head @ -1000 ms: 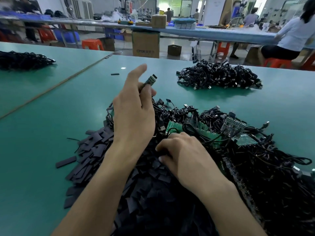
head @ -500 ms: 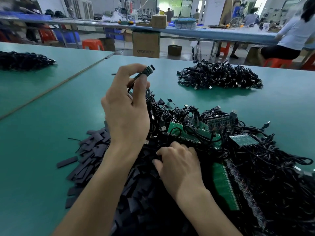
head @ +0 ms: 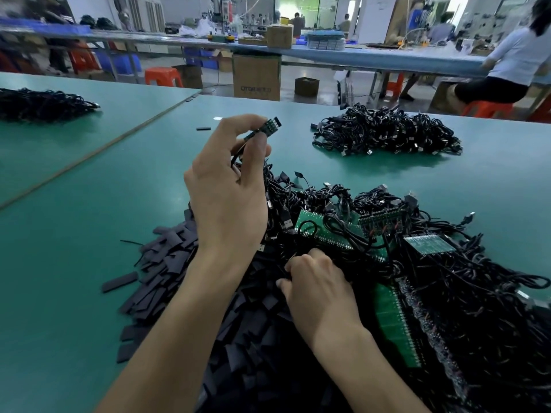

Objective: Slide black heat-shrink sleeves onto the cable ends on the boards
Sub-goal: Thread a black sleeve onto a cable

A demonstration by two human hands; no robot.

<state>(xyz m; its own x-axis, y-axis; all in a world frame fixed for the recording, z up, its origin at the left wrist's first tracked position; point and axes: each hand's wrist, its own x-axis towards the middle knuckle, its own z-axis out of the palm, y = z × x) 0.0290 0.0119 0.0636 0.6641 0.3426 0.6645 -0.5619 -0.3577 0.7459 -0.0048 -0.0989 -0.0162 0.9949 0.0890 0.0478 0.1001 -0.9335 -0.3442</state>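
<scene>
- The small board point(head: 269, 126), green and with a black cable point(head: 236, 158) hanging from it, is held up in the air above the middle of the table point(head: 89, 210), and no sleeve is on it yet.
- The left hand point(head: 226, 198) pinches this board between thumb and forefinger; the other fingers are loosely curled under it.
- The right hand point(head: 316, 281) lies low on the heap of black sleeves point(head: 167, 263) toward the near edge of the table. Its fingers are curled down into the heap, and I cannot tell if they already hold one sleeve.
- Just right of the heap lie the green board panels point(head: 325, 231), tangled in many black cables point(head: 477, 293).
- I judge that the step in hand is fetching one sleeve for the board that is lifted.
- The next move, I think, calls for taking a single flat sleeve out of the heap, opening its mouth a little, and bringing it in line with the free end of the board, so that it slides on straight while the left hand keeps the board steady.
- Farther out, a separate pile of cables point(head: 384, 135) lies near the far edge on the right, one loose sleeve point(head: 203, 128) lies alone near the far edge, and a dark pile point(head: 41, 102) is on the neighbour table at left.
</scene>
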